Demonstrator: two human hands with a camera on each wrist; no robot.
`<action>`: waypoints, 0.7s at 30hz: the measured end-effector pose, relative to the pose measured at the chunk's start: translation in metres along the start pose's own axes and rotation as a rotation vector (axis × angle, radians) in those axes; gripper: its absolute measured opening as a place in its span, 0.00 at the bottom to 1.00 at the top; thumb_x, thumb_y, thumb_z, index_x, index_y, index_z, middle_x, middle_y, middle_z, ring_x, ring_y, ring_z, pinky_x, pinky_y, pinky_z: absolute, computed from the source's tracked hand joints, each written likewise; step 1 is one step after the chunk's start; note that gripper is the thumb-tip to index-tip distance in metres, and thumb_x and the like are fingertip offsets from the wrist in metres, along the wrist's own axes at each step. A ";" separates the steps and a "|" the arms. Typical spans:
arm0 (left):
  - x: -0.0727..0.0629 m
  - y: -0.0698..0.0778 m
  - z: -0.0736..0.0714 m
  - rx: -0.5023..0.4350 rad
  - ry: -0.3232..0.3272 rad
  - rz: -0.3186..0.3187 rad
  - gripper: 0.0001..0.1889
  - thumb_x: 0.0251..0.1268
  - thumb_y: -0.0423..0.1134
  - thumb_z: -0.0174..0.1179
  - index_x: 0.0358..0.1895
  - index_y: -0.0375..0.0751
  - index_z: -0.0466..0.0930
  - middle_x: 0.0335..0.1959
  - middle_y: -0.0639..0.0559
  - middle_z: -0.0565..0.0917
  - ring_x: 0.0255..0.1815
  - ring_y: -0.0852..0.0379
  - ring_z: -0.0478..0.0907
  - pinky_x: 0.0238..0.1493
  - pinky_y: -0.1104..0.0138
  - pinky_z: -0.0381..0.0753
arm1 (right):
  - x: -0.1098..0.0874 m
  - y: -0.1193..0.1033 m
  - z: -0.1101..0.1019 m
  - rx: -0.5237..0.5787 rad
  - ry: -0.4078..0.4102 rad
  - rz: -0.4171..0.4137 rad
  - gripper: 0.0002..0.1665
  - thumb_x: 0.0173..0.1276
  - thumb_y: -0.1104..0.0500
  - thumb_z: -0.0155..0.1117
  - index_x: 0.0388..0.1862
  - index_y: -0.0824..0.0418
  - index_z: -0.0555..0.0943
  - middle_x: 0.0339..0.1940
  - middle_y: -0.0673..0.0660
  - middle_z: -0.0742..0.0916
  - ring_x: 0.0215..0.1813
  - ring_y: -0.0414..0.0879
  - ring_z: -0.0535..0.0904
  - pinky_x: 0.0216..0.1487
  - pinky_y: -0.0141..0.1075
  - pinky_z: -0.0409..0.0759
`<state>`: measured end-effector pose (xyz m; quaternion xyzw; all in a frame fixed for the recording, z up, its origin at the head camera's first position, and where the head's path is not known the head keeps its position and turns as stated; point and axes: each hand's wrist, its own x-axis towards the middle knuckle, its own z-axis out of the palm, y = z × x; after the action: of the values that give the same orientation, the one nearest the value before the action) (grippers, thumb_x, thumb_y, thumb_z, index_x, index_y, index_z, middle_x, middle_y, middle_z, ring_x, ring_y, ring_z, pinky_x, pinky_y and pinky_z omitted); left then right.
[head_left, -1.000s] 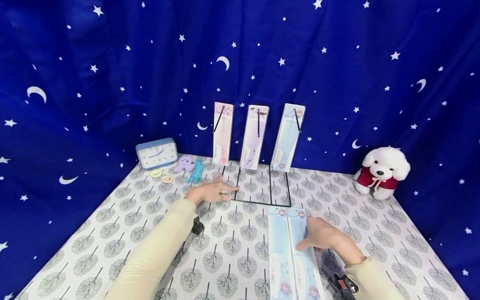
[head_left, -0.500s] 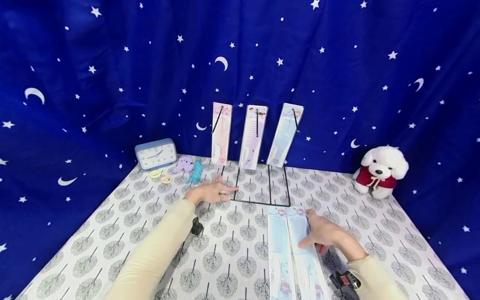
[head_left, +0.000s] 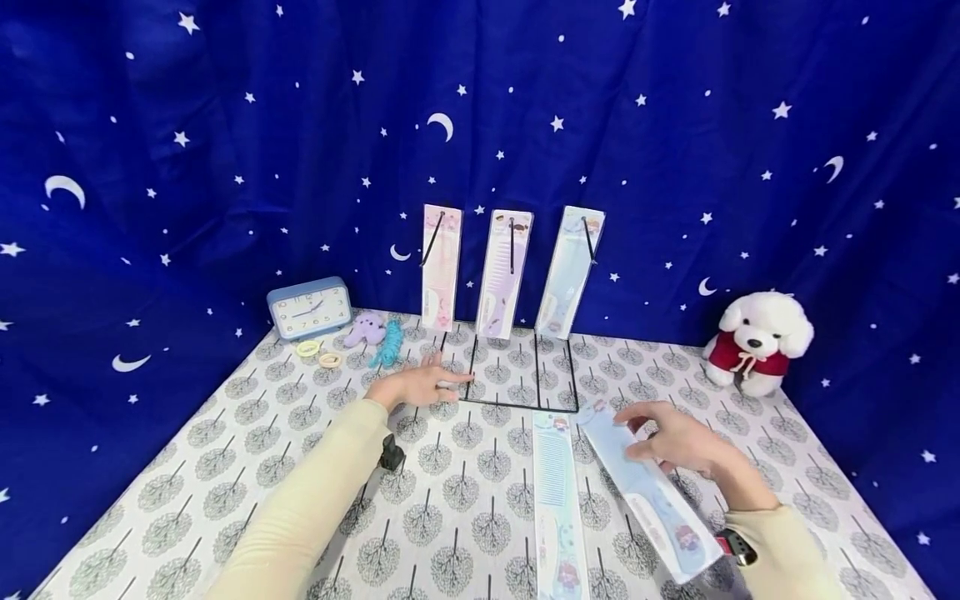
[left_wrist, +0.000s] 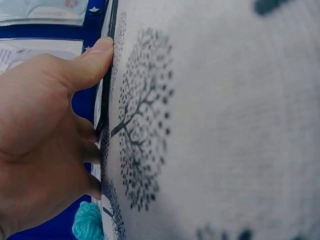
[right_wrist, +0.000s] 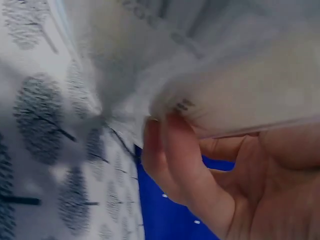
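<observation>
My right hand (head_left: 686, 446) pinches a light-blue comb in a clear packet (head_left: 648, 500) by its right edge, tilted, with the top pointing away to the left. Close up, in the right wrist view, thumb and fingers grip the packet (right_wrist: 260, 95). To its left a matching packaged comb (head_left: 557, 508) lies flat on the table. My left hand (head_left: 416, 386) touches the base of a black wire display rack (head_left: 517, 407), fingers spread; its thumb rests on the wire. From the rack's hooks hang a pink packaged comb (head_left: 441, 271), a purple one (head_left: 504, 275) and a blue one (head_left: 568, 275).
A blue alarm clock (head_left: 310, 308) stands at the back left, near a purple plush toy (head_left: 365, 329), a turquoise yarn-like bundle (head_left: 388, 343) and two hair ties. A white plush dog (head_left: 757, 342) sits at the back right. A blue starry curtain (head_left: 300, 167) hangs behind.
My right hand has taken the right-hand packaged comb from beside the other one, turning its lower end to the right. The left hand stays at the rack's base.
</observation>
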<state>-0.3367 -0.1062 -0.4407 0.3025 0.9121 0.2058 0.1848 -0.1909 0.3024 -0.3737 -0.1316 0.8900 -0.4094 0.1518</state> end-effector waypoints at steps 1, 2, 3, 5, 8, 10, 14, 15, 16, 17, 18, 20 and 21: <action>0.000 0.000 0.000 -0.006 0.000 -0.001 0.28 0.77 0.54 0.50 0.77 0.67 0.59 0.78 0.28 0.32 0.76 0.28 0.25 0.68 0.31 0.26 | -0.002 -0.002 -0.004 -0.013 -0.003 -0.026 0.35 0.59 0.66 0.73 0.64 0.75 0.73 0.53 0.71 0.78 0.33 0.50 0.82 0.26 0.43 0.86; -0.001 0.000 0.000 -0.014 -0.001 -0.001 0.28 0.77 0.54 0.50 0.77 0.66 0.59 0.78 0.29 0.31 0.76 0.28 0.25 0.68 0.30 0.26 | -0.005 -0.004 -0.008 -0.020 -0.008 -0.049 0.35 0.60 0.65 0.72 0.65 0.74 0.72 0.55 0.72 0.78 0.33 0.49 0.82 0.25 0.42 0.85; -0.001 0.000 0.000 -0.016 -0.004 0.000 0.28 0.77 0.54 0.50 0.77 0.66 0.59 0.78 0.29 0.31 0.76 0.28 0.24 0.67 0.30 0.26 | -0.008 -0.006 -0.012 -0.039 -0.002 -0.083 0.34 0.61 0.64 0.72 0.65 0.74 0.73 0.56 0.73 0.78 0.31 0.47 0.81 0.24 0.40 0.84; -0.001 0.000 0.000 -0.022 -0.005 0.001 0.28 0.77 0.53 0.51 0.77 0.66 0.59 0.78 0.28 0.31 0.76 0.28 0.24 0.67 0.30 0.26 | -0.014 -0.012 -0.018 -0.065 0.036 -0.144 0.33 0.63 0.63 0.71 0.66 0.71 0.73 0.54 0.72 0.80 0.27 0.44 0.79 0.23 0.38 0.82; -0.001 0.000 -0.001 -0.023 -0.010 -0.004 0.28 0.77 0.54 0.51 0.77 0.66 0.59 0.78 0.29 0.31 0.76 0.29 0.23 0.67 0.29 0.26 | -0.019 -0.023 -0.020 -0.051 0.147 -0.252 0.32 0.65 0.64 0.69 0.68 0.67 0.73 0.50 0.65 0.82 0.24 0.41 0.77 0.22 0.37 0.81; -0.001 0.000 -0.001 -0.027 -0.008 -0.009 0.28 0.76 0.54 0.51 0.77 0.66 0.60 0.78 0.29 0.31 0.76 0.29 0.24 0.67 0.30 0.26 | -0.019 -0.029 -0.017 -0.004 0.238 -0.338 0.32 0.66 0.67 0.68 0.69 0.65 0.73 0.52 0.60 0.81 0.31 0.39 0.81 0.26 0.36 0.84; -0.001 -0.001 -0.001 -0.019 -0.003 -0.017 0.28 0.76 0.55 0.51 0.77 0.68 0.60 0.78 0.30 0.31 0.77 0.30 0.24 0.68 0.31 0.26 | -0.015 -0.040 -0.006 0.130 0.373 -0.497 0.34 0.65 0.76 0.65 0.70 0.67 0.72 0.66 0.54 0.73 0.47 0.40 0.85 0.35 0.33 0.86; -0.001 -0.001 -0.002 -0.015 -0.002 -0.017 0.28 0.76 0.55 0.51 0.77 0.69 0.60 0.78 0.31 0.32 0.77 0.30 0.24 0.68 0.31 0.27 | -0.013 -0.043 -0.003 0.174 0.389 -0.531 0.34 0.64 0.78 0.64 0.70 0.68 0.72 0.66 0.55 0.73 0.49 0.40 0.85 0.36 0.33 0.86; 0.000 -0.001 -0.001 -0.010 -0.002 -0.016 0.28 0.76 0.56 0.51 0.77 0.69 0.60 0.79 0.31 0.32 0.77 0.30 0.25 0.69 0.31 0.27 | -0.012 -0.045 0.000 0.216 0.397 -0.562 0.34 0.63 0.80 0.63 0.70 0.69 0.71 0.65 0.56 0.73 0.48 0.40 0.85 0.35 0.32 0.86; 0.000 -0.001 -0.002 -0.008 -0.004 -0.016 0.28 0.76 0.56 0.50 0.77 0.69 0.59 0.79 0.31 0.32 0.77 0.30 0.25 0.68 0.31 0.27 | -0.011 -0.048 0.002 0.249 0.404 -0.591 0.35 0.63 0.81 0.62 0.69 0.71 0.71 0.64 0.57 0.74 0.48 0.40 0.85 0.35 0.33 0.86; 0.000 -0.001 -0.002 -0.008 -0.003 -0.014 0.28 0.76 0.56 0.50 0.77 0.69 0.59 0.79 0.31 0.32 0.77 0.30 0.25 0.69 0.31 0.27 | -0.009 -0.050 0.004 0.273 0.402 -0.621 0.35 0.62 0.83 0.61 0.69 0.72 0.71 0.63 0.58 0.74 0.48 0.40 0.85 0.35 0.32 0.86; 0.000 -0.001 -0.002 -0.012 -0.007 -0.012 0.29 0.76 0.56 0.50 0.77 0.69 0.59 0.79 0.31 0.32 0.77 0.30 0.25 0.68 0.30 0.27 | -0.005 -0.055 0.006 0.304 0.396 -0.674 0.36 0.61 0.85 0.59 0.69 0.74 0.70 0.61 0.60 0.74 0.48 0.40 0.84 0.35 0.30 0.86; 0.000 0.000 -0.002 -0.012 -0.008 -0.012 0.29 0.76 0.55 0.50 0.77 0.68 0.59 0.79 0.31 0.32 0.77 0.30 0.25 0.68 0.30 0.27 | -0.003 -0.057 0.006 0.303 0.391 -0.692 0.37 0.61 0.86 0.58 0.70 0.74 0.69 0.60 0.61 0.73 0.48 0.40 0.84 0.35 0.30 0.85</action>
<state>-0.3378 -0.1069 -0.4394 0.2969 0.9119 0.2088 0.1915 -0.1796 0.2632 -0.3326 -0.3189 0.7351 -0.5795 -0.1487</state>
